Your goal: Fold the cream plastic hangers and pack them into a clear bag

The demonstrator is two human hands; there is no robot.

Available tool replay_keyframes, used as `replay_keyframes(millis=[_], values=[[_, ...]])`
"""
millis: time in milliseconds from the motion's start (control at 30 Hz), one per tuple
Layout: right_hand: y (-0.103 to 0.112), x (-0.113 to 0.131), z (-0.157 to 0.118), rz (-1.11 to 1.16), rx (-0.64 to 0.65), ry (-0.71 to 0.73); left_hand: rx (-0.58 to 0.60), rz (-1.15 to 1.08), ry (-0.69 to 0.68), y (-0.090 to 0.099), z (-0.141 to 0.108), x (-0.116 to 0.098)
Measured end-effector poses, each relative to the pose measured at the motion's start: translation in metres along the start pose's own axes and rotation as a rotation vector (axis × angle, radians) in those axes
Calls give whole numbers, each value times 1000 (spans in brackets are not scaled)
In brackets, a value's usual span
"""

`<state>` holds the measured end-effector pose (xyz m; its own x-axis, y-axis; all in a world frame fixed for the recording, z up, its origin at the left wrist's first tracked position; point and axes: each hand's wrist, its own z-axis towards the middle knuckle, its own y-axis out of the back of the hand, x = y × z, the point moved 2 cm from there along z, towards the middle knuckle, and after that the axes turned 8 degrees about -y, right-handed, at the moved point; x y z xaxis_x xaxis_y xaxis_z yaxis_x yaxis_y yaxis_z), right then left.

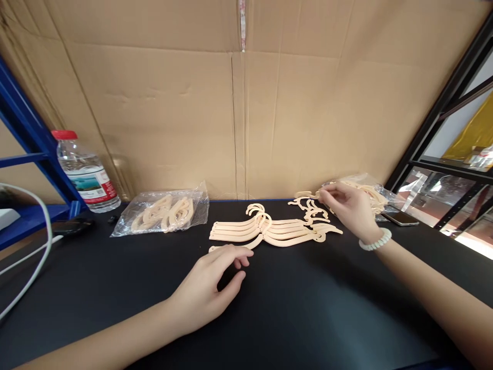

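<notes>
Several beige folding clothes hangers [285,234] lie overlapped in a row at the middle of the black table, their curved hooks upward. My left hand [211,282] rests just in front of their left end, fingers loosely bent and thumb apart, with nothing in it. Farther right, my right hand [350,208], wearing a pale bead bracelet [375,240], reaches over loose beige hanger parts [310,208]. Its thumb and fingertips are pinched together by a thin beige piece; what lies between them is too small to make out. More beige parts [375,198] lie partly hidden behind that hand.
A clear plastic bag [198,208] with beige parts lies at the back left, beside a water bottle [90,177]. A phone [401,217] lies at the right. White cable [49,231] loops at the left edge. A cardboard wall [165,118] stands behind the table [292,318].
</notes>
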<state>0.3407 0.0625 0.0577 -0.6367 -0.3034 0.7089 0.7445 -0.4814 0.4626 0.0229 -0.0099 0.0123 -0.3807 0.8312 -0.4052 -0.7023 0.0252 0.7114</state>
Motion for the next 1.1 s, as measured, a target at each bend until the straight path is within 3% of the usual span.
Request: replay_keyframes(millis=[100,167,233,333,400,500,633,700,867,1100], values=[[-25,28,-33,558,357,-226,-19,-311,243,-8,-1,-8],[-41,42,-57,812,623,-420,-21,-505,370,-13,-3,-11],[-54,53,-80,923,822,-554,-34,-644,446,-17,-4,-13],[-67,59,-101,910,956,-619,-64,-765,488,-19,-3,-13],[-72,59,-106,826,974,-563,-83,-779,521,-19,-1,-13],[-72,56,-102,637,940,-330,-118,-731,564,-16,1,-14],[-59,49,-82,180,659,183,-226,-631,580,-8,2,-12],[-56,41,-73,-80,574,368,-283,-566,595,-4,1,-8],[-59,22,-64,-268,580,407,-386,-433,599,3,0,0],[-60,23,-65,-304,626,327,-376,-432,592,5,0,5]])
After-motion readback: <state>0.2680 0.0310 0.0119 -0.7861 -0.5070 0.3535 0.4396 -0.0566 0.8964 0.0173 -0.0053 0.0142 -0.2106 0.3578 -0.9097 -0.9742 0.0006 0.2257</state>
